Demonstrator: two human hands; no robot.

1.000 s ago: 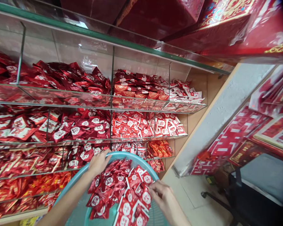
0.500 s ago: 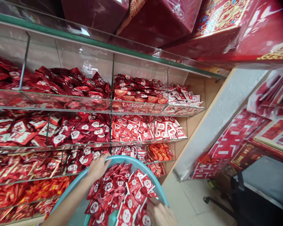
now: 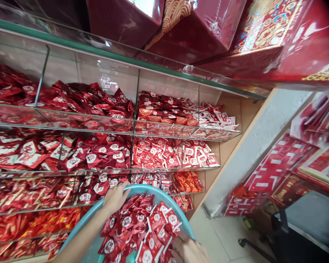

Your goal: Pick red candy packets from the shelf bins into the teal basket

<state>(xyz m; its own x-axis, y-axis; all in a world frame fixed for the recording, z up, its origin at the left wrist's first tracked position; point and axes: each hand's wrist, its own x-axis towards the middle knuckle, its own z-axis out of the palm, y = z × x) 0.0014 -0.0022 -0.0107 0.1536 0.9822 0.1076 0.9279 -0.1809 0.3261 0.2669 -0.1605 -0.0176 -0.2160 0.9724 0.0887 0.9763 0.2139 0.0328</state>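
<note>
A teal plastic basket [image 3: 185, 215] holds many small red packets [image 3: 126, 221] with white round labels. My left hand [image 3: 115, 199] is closed over the basket's far left rim, its thumb pointing along the edge. Inside the right part of the basket, my right hand [image 3: 188, 248] rests against the packets with its fingers curled; what they hold, if anything, is hidden. A smaller teal piece shows among the packets at the bottom of the view.
Glass-fronted shelves [image 3: 98, 128] full of red packets rise just beyond the basket. Large red boxes [image 3: 192, 33] stand on the glass shelf above. A black wheeled chair [image 3: 298, 230] and packaged red goods [image 3: 279, 164] are at the right.
The view has shifted slightly, so the shelves and basket appear a little lower and further right. My left hand stays on the rim and my right hand stays at the packets.
</note>
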